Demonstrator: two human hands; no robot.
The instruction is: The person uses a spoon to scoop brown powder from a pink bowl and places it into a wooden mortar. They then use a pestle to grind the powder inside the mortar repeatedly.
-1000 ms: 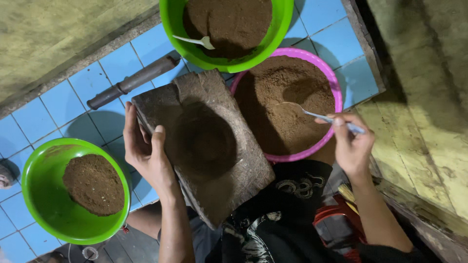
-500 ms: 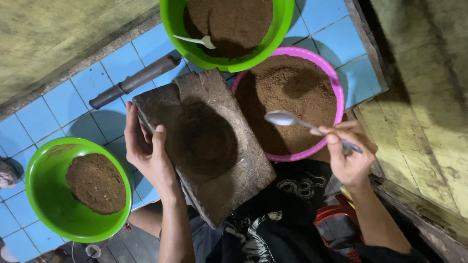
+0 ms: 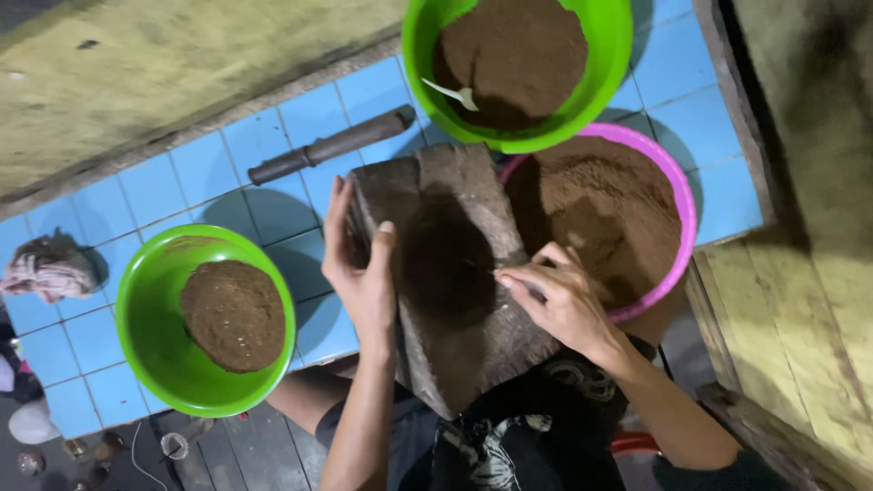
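Note:
A dark stone grinding slab (image 3: 473,345) leans over my lap, with a patch of brown powder (image 3: 446,255) in its hollow. My left hand (image 3: 364,268) grips the slab's left edge, thumb on top. My right hand (image 3: 564,305) rests on the slab's right side, fingers closed on a thin metal spoon (image 3: 535,291) whose bowl is hidden. Just behind it stands a pink basin (image 3: 680,205) filled with brown powder (image 3: 600,195).
A green basin (image 3: 518,141) of brown powder with a white spoon (image 3: 455,94) stands at the top. A second green basin (image 3: 145,318) holding a brown mound sits left. A dark stone roller (image 3: 332,145) lies on blue tiles (image 3: 227,145). A cloth bundle (image 3: 50,268) lies far left.
My right hand has brought the spoon from the pink basin over to the slab and lowered it onto the stone. The left hand still holds the slab's edge.

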